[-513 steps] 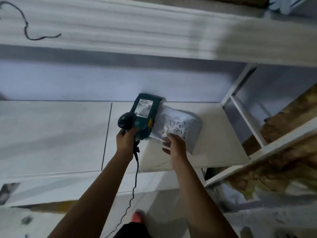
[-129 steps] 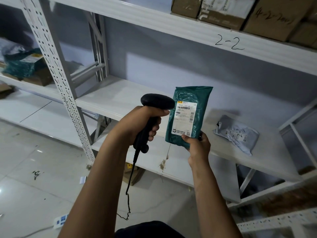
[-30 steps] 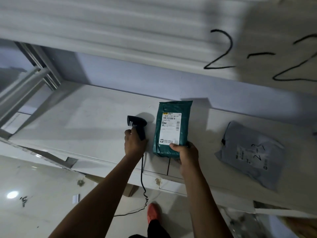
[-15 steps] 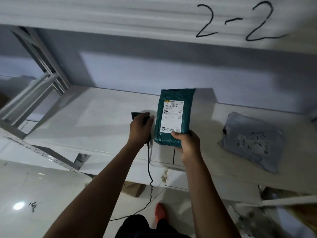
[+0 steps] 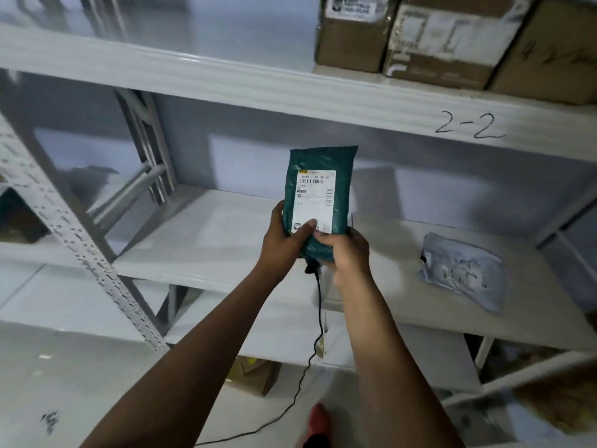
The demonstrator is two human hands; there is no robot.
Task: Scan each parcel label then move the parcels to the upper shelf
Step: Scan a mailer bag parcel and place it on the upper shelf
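Green parcel (image 5: 319,195) held upright in both grips, below the upper shelf (image 5: 226,79).

You held the green parcel in the air before the gap between the middle shelf (image 5: 210,247) and the upper shelf, with its white label (image 5: 315,202) facing you. Your left grip (image 5: 281,240) clasped the lower left edge, thumb pressed on the foot of the label. Your right grip (image 5: 347,253) was curled round the bottom right corner. The butt of the black scanner (image 5: 311,270) showed just under the two grips, its cable (image 5: 319,318) hanging down; which grip carried it could not be told. A grey parcel (image 5: 462,273) lay flat on the middle shelf to your right, well apart from the green one. Cardboard boxes (image 5: 439,43) stood on the upper shelf at the right, above the "2-2" mark (image 5: 468,126) on its front edge.
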